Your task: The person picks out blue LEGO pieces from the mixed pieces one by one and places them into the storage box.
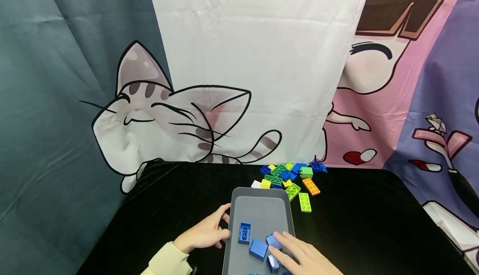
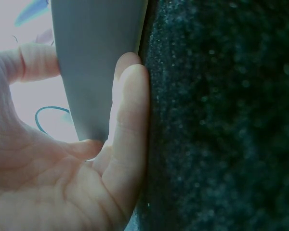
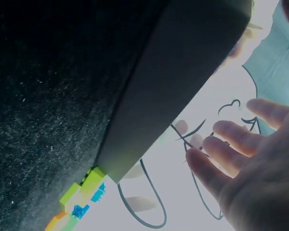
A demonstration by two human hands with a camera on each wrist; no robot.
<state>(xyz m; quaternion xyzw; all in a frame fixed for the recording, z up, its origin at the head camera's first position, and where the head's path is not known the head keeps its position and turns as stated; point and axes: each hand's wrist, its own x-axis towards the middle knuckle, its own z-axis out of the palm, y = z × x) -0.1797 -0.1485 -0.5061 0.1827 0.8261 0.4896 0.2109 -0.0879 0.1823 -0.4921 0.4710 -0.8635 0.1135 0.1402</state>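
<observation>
A grey tray (image 1: 262, 200) lies on the black cloth, holding several blue toy building bricks. One brick (image 1: 244, 233) shows its hollow underside; another brick (image 1: 258, 249) lies nearer the middle. My left hand (image 1: 206, 230) is at the tray's left side, its fingertips touching the wall (image 2: 89, 72) in the left wrist view. Over the tray's right part is my right hand (image 1: 304, 256), its fingers extended and slightly spread. Its fingertips overlap a blue brick (image 1: 273, 241) in the head view, with one more brick (image 1: 272, 262) just below them.
Beyond the tray, a loose heap of green, blue, yellow and white bricks (image 1: 277, 170) lies on the black cloth (image 1: 355, 225). An orange brick (image 1: 311, 186) and a lime brick (image 1: 304, 202) lie at its right side. A printed curtain (image 1: 262, 59) hangs behind.
</observation>
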